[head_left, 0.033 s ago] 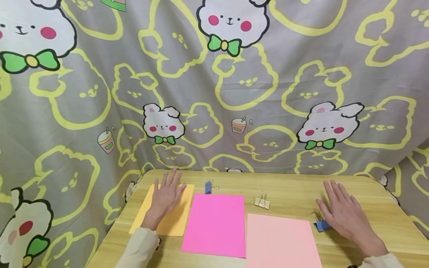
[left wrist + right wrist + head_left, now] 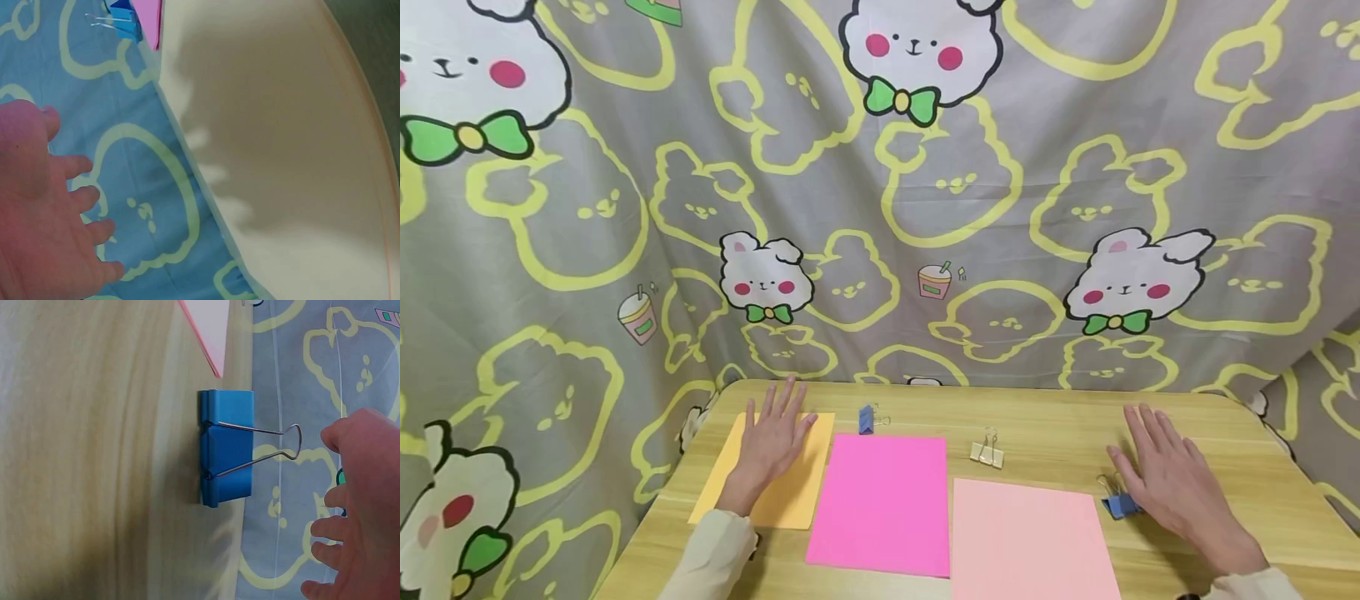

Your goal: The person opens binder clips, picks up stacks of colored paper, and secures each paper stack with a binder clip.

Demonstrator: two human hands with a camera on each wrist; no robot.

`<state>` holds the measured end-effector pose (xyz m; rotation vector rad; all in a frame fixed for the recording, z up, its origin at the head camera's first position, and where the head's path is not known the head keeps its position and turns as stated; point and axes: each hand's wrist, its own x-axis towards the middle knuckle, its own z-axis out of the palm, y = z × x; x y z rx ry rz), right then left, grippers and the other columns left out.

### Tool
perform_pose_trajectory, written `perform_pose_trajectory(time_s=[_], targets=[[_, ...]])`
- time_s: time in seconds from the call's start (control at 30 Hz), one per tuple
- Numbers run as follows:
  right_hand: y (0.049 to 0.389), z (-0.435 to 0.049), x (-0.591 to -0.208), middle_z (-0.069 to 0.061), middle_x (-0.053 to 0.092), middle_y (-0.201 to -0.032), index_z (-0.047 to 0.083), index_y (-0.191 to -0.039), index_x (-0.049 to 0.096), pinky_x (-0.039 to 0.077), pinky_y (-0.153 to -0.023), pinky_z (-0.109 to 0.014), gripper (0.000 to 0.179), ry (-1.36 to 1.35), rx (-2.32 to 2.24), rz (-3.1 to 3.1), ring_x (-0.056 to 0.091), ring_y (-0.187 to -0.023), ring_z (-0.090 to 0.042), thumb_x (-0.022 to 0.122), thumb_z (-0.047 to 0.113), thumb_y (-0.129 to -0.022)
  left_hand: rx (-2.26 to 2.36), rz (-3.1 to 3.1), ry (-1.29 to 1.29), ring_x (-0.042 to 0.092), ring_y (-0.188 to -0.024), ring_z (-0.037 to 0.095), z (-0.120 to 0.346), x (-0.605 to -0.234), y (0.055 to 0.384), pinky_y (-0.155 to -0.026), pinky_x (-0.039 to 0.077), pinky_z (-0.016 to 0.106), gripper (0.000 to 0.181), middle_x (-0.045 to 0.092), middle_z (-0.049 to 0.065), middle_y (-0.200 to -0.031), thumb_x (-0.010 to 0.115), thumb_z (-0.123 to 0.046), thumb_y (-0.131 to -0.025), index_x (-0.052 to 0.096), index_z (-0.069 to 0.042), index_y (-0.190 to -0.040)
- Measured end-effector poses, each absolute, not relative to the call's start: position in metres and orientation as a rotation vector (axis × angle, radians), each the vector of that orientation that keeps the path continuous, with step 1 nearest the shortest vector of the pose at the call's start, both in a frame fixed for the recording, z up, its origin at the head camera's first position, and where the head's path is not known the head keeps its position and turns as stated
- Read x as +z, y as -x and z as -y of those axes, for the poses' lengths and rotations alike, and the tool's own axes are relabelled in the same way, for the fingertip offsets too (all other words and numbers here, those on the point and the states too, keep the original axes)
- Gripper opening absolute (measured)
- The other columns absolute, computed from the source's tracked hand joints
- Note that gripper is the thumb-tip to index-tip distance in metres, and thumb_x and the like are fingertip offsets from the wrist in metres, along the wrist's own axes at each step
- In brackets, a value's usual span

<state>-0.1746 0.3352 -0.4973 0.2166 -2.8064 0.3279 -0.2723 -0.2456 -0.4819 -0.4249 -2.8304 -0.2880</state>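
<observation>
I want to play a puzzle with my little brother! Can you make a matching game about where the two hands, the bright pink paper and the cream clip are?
Things:
1. Left hand
2. Right hand
3. Bright pink sheet
4. Cream clip

Places, in the head view:
A. Between the orange sheet and the pale pink sheet
B. Next to the blue clip on the right
C. Just past the far edge of the pale pink sheet
D. Over the orange sheet

Right pairs: 1-D, 2-B, 3-A, 4-C
</observation>
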Motion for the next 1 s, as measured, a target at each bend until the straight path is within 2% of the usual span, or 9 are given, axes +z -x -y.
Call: perform_pose_trajectory(time_s=[0.3,0.43,0.57,0.77,0.87,1.0], targets=[[0.177,-0.336,-0.49,-0.034,0.023,-0.161,-0.003,-0.16,0.021,0.027,-0.101,-0.078,0.075,-0.213,0.303,2.791,0.025,-0.145,-0.054,0.049,0.041,-0.107,-0.334,2.81,0.429,0.015,-0.153,0.046,0.243,-0.476,0.276,-0.114,0.007,0.074,0.064,0.02,0.016,-0.169,0.034,-0.049,-0.11,0.033,-0.009,-0.161],[0.179,-0.334,-0.482,-0.037,0.03,-0.155,-0.006,-0.157,0.03,0.029,-0.099,-0.079,0.073,-0.225,0.267,2.753,0.031,-0.14,-0.056,0.054,0.039,-0.105,-0.375,2.829,0.395,0.015,-0.152,0.047,0.244,-0.471,0.278,-0.115,0.007,0.074,0.065,0.019,0.017,-0.168,0.034,-0.05,-0.11,0.032,-0.009,-0.161],[0.177,-0.32,-0.471,-0.042,0.039,-0.144,-0.006,-0.149,0.041,0.035,-0.095,-0.077,0.065,-0.286,0.317,2.671,0.04,-0.127,-0.061,0.065,0.028,-0.1,-0.412,2.901,0.277,0.012,-0.152,0.049,0.25,-0.471,0.277,-0.114,0.006,0.075,0.07,0.016,0.019,-0.169,0.029,-0.057,-0.109,0.031,-0.011,-0.162],[0.178,-0.275,-0.46,-0.038,0.044,-0.142,-0.004,-0.146,0.046,0.04,-0.091,-0.076,0.059,-0.353,0.565,2.527,0.045,-0.123,-0.059,0.071,0.014,-0.096,-0.496,2.976,0.102,0.019,-0.146,0.057,0.26,-0.469,0.275,-0.107,0.018,0.081,0.074,0.02,0.027,-0.165,0.03,-0.059,-0.108,0.03,-0.008,-0.161],[0.184,-0.252,-0.458,-0.033,0.045,-0.144,-0.005,-0.146,0.046,0.04,-0.096,-0.075,0.057,-0.375,0.666,2.483,0.045,-0.127,-0.056,0.07,0.012,-0.096,-0.552,3.019,0.01,0.024,-0.141,0.062,0.265,-0.469,0.274,-0.101,0.027,0.082,0.072,0.021,0.033,-0.162,0.032,-0.055,-0.109,0.026,-0.006,-0.161],[0.192,-0.221,-0.461,-0.028,0.047,-0.145,-0.004,-0.147,0.044,0.04,-0.103,-0.069,0.056,-0.397,0.762,2.477,0.045,-0.131,-0.049,0.067,0.017,-0.1,-0.639,3.076,-0.136,0.03,-0.134,0.067,0.273,-0.47,0.27,-0.096,0.033,0.081,0.073,0.028,0.039,-0.154,0.04,-0.049,-0.108,0.026,0.0,-0.159]])
